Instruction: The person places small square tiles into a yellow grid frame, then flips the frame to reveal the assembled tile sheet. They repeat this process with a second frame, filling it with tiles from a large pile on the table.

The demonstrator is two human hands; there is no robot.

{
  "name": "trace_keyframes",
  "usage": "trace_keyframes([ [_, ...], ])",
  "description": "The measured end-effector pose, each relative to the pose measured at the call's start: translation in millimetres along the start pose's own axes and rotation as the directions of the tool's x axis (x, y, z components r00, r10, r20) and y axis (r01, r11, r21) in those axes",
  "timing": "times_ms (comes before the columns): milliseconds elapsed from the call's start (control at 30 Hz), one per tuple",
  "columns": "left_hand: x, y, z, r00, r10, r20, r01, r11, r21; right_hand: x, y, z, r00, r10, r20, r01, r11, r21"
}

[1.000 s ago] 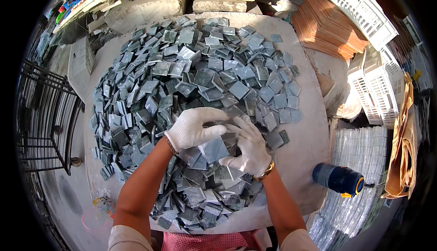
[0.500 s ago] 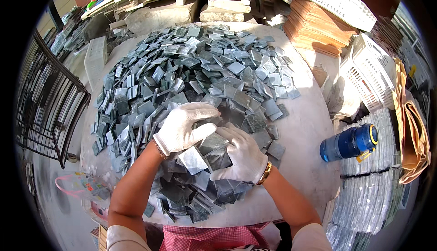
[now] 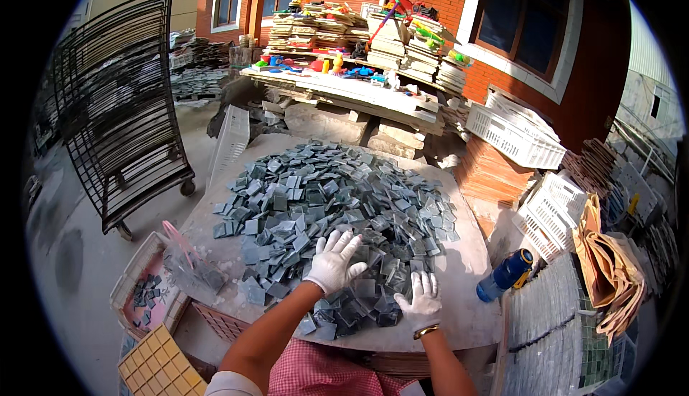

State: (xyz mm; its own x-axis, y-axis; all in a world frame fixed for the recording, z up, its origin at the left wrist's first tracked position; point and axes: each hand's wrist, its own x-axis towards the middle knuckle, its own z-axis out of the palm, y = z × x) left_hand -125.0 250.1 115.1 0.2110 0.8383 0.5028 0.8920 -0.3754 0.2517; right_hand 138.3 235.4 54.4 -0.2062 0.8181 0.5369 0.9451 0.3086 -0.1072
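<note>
I'm seeing left hand spreading wide over heaped grey-green tiles, contact unclear; right hand opening flat, thumb apart, beside heap. Tiles covering middle of pale table.

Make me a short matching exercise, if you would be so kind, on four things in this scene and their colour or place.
Things:
1. tiles
2. bottle
3. wheeled rack
4. right hand

Colours or places:
A. dark bars, at the far left
B. white-gloved
C. heaped on the table
D. blue, to the right of the heap

Pairs: 1-C, 2-D, 3-A, 4-B
</note>
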Motion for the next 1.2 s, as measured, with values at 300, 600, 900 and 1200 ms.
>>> trace_keyframes([
  [300,-399.4,-6.2,-181.5,0.736,-0.659,-0.157,0.677,0.714,0.177,-127.6,-58.7,-53.2,0.978,-0.186,0.091,0.121,0.872,0.475],
  [600,-614.0,21.8,-230.5,-0.46,-0.758,-0.463,0.847,-0.531,0.028,-144.9,-120.5,-46.4,0.784,-0.6,0.157,0.336,0.624,0.706],
  [900,-630.9,3.0,-222.2,-0.518,-0.767,-0.378,0.819,-0.573,0.042,-173.1,-174.4,-11.0,0.722,-0.519,0.457,-0.141,0.537,0.832],
  [1200,-635.3,-28.4,-220.1,-0.38,-0.833,-0.403,0.912,-0.411,-0.01,-249.7,-388.9,77.2,0.161,-0.781,0.603,-0.908,0.122,0.4],
])
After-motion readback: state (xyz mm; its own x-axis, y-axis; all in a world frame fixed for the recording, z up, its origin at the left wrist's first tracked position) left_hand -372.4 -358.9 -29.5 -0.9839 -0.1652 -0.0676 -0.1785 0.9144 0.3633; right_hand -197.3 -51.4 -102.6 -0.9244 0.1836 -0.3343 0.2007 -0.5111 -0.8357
